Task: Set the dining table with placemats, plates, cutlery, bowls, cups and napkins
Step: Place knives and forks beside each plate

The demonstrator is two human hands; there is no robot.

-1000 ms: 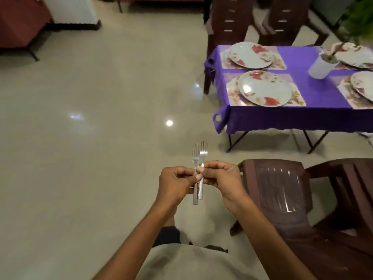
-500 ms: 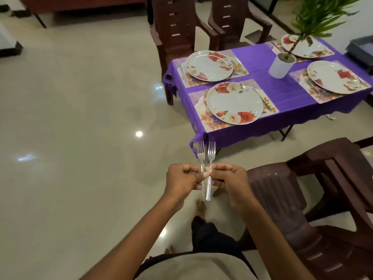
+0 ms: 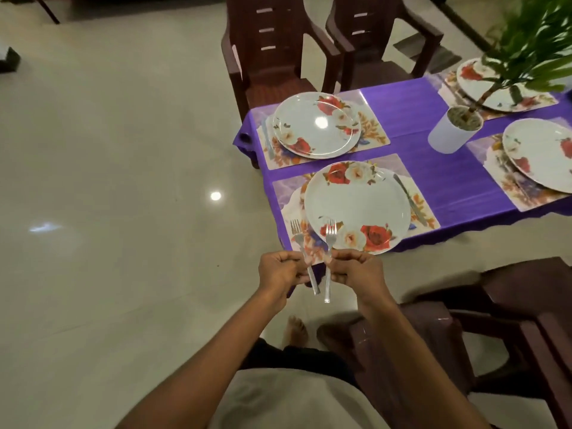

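My left hand pinches one steel fork, tines up and leaning left. My right hand pinches a second fork, held upright. Both forks hang in front of the near corner of the table with the purple cloth. On it lie floral placemats, each under a flowered white plate: the nearest plate on its placemat, a second plate behind it, and two more at the right. A knife lies right of the nearest plate, another knife left of the second.
A white pot with a green plant stands mid-table. Two dark brown plastic chairs stand at the far side. Another brown chair is close at my right. Glossy tiled floor spreads to the left. My bare foot shows below.
I have walked nearer to the table, which now fills the upper right. The two forks, held side by side before, have come apart, one in each hand.
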